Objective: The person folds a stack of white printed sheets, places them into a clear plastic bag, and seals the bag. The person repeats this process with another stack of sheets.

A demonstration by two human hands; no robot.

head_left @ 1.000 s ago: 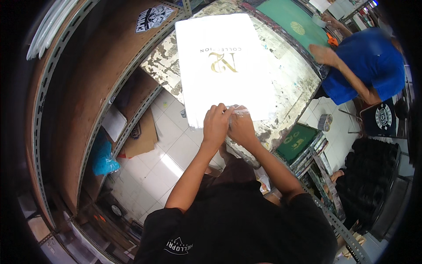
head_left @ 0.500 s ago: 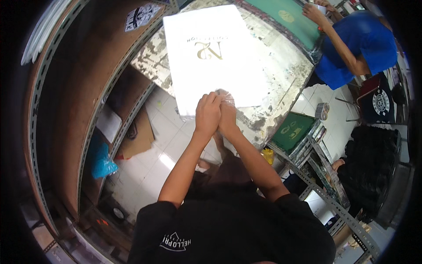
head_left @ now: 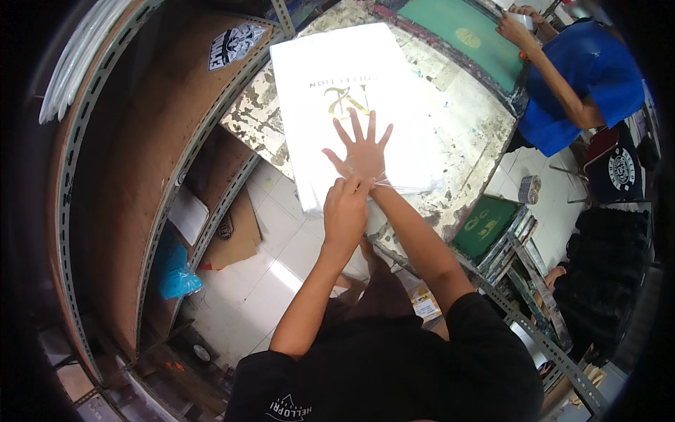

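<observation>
A stack of white plastic bags (head_left: 309, 137) with a gold emblem lies near the front edge of a paint-stained worktable. My right hand (head_left: 364, 156) is spread flat over the lower part of the emblem, palm down and fingers apart. Clear film wrinkles around its wrist, so the hand appears to be inside the mouth of the top bag. Beside that wrist, my left hand (head_left: 344, 211) is closed, its fingertips pinching the film at the bag's edge. What lies beneath the right palm is hidden.
The worktable (head_left: 471, 133) has a rough, stained top. A green printing screen (head_left: 457, 35) lies at its far right, where a co-worker in a blue shirt (head_left: 587, 84) works. Wooden shelves (head_left: 133, 141) line the left; another green screen (head_left: 485, 225) stands right of the table.
My right hand has opened from beside the left and slid forward under the film, fingers spread. My left hand now pinches at the right wrist. The whole view has shifted slightly.
</observation>
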